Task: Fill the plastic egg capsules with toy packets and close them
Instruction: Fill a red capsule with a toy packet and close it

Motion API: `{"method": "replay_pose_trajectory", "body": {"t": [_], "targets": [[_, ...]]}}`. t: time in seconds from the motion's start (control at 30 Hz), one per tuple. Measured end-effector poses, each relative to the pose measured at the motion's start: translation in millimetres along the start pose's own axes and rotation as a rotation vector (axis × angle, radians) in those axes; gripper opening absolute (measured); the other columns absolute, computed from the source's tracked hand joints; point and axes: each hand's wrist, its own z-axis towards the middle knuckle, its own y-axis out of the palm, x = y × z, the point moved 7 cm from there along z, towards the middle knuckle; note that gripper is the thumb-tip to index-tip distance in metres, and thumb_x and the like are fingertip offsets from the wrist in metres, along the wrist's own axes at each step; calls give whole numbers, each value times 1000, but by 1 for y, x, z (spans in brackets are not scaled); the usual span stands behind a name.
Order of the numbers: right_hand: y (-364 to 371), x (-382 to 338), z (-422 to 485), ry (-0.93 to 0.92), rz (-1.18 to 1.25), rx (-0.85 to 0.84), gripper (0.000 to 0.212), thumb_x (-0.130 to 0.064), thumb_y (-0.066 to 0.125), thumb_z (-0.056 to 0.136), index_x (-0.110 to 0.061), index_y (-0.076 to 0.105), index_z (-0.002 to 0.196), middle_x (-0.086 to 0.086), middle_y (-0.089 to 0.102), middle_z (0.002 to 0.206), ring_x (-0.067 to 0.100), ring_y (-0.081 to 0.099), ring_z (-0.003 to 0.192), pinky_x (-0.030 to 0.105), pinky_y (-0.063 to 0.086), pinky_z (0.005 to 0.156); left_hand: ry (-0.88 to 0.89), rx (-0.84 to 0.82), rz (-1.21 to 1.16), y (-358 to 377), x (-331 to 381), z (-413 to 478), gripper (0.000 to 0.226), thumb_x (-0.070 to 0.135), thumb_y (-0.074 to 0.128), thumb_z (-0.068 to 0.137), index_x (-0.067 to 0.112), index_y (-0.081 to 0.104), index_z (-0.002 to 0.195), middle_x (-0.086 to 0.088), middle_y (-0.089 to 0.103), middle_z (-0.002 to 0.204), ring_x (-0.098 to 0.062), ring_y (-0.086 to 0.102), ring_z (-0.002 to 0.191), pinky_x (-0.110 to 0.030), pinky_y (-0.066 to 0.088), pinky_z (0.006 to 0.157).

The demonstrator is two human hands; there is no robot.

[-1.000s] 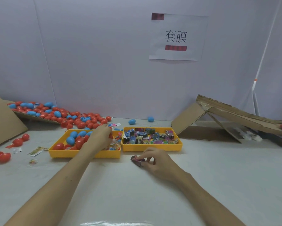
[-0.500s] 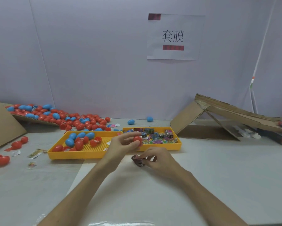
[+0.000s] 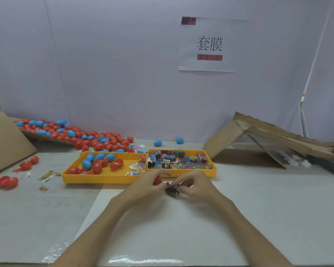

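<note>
In front of the left yellow tray [image 3: 96, 179], the left hand [image 3: 143, 186] curls round a red egg capsule [image 3: 157, 180]; just beside it, the right hand [image 3: 196, 187] pinches a dark toy packet [image 3: 172, 191]. Folding the packet compact first should let the capsule's halves close without catching.

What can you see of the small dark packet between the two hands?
The small dark toy packet looks like crinkled, glossy film, blackish with maroon patches, print too blurred to read. It sits low over the white table, in front of the yellow plastic tray of packets. The right hand pinches its right end; the left hand, which holds a red plastic egg capsule, meets its left edge. Whether it rests on the table is unclear.
</note>
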Motion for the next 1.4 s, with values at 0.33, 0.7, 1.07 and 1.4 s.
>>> {"method": "replay_pose_trajectory", "body": {"t": [0.33, 0.7, 1.07, 1.4], "targets": [[2, -1, 0, 28, -14, -70, 23, -6, 75, 78, -24, 83, 88, -3, 76, 86, 12, 69, 79, 23, 50, 64, 21, -5, 279, 5, -6, 2, 21, 42, 72, 91, 44, 70, 111, 10, 64, 82, -10, 58, 78, -33, 45, 64], [-1, 0, -1, 50, -13, -114, 28, -44, 68, 58, -33, 82, 80, -3, 75, 81, 16, 67, 79, 36, 54, 66, -18, -22, 316, 7, -6, 6, 23, 45, 71, 92, 45, 70, 115, 13, 63, 82, -9, 56, 80, -32, 45, 64], [-2, 10, 0, 91, -10, -164, 20, -31, 72, 64, -34, 81, 82, -5, 76, 82, 15, 71, 82, 42, 58, 76, -33, -35, 341, 9, -8, 7, 24, 46, 70, 92, 47, 67, 116, 13, 64, 89, -11, 57, 87, -31, 44, 65], [-3, 18, 1, 136, 15, -177, 17, -23, 77, 67, -30, 81, 82, -2, 76, 79, 15, 73, 81, 38, 59, 74, -46, -31, 334, 8, -7, 6, 27, 47, 70, 92, 45, 68, 119, 16, 62, 90, -11, 56, 91, -29, 40, 65]]}}
